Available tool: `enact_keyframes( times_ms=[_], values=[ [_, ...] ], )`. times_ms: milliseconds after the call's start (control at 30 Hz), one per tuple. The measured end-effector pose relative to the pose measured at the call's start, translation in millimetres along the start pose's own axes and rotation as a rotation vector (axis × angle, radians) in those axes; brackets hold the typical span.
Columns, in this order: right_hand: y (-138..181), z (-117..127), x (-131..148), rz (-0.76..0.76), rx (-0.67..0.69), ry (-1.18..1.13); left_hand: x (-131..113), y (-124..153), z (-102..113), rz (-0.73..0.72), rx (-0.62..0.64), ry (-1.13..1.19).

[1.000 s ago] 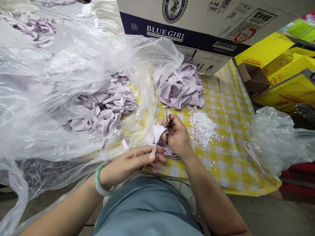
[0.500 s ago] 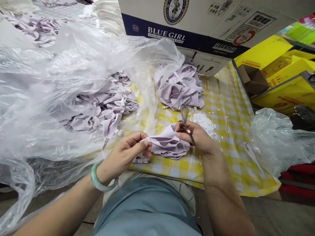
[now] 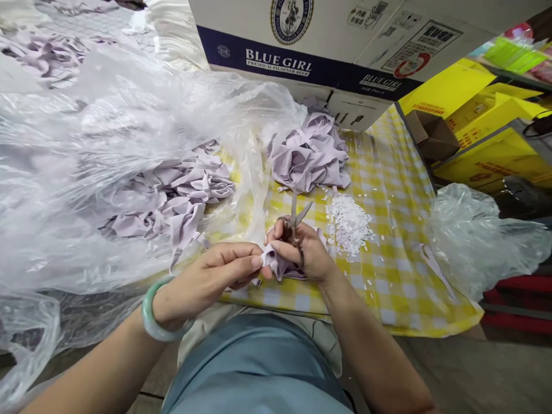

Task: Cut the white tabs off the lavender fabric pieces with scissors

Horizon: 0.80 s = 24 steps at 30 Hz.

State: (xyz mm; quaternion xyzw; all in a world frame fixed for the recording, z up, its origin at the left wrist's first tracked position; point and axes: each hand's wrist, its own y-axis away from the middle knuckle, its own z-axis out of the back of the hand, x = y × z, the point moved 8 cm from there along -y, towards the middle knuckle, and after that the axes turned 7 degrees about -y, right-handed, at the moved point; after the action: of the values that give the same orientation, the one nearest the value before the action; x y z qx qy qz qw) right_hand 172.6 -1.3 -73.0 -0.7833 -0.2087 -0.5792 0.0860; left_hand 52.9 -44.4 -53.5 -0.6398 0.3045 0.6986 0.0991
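My left hand [image 3: 219, 273] pinches the edge of a small lilac fabric piece [image 3: 278, 265] just above the near edge of the yellow checked table [image 3: 388, 230]. My right hand [image 3: 306, 253] is closed round small scissors [image 3: 295, 221], blades apart and pointing up, and also touches the same fabric. A green bangle [image 3: 150, 313] sits on my left wrist. A heap of white snippings [image 3: 349, 221] lies just right of my right hand.
A big clear plastic bag [image 3: 107, 172] with several lilac fabric pieces spreads over the left. A loose lilac pile [image 3: 310, 155] lies behind, under a Blue Girl carton [image 3: 323, 52]. Another plastic bag [image 3: 478, 241] and yellow boxes [image 3: 487, 138] stand right.
The fabric, stretched wide between my hands half a second ago, is now bunched small. Both hands have come together and nearer to me. The scissor blades now stand apart.
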Motion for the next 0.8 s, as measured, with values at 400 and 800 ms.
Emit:
enact_keyframes(
  times_ms=[400,800],
  values=[
    [-9,-31,-24,0.008,-0.142,-0.164,-43,-7,15,-0.354,-0.474,0.079],
    [37,29,-21,0.129,-0.493,-0.278,-44,-71,-38,-0.311,-0.3,0.091]
  ],
)
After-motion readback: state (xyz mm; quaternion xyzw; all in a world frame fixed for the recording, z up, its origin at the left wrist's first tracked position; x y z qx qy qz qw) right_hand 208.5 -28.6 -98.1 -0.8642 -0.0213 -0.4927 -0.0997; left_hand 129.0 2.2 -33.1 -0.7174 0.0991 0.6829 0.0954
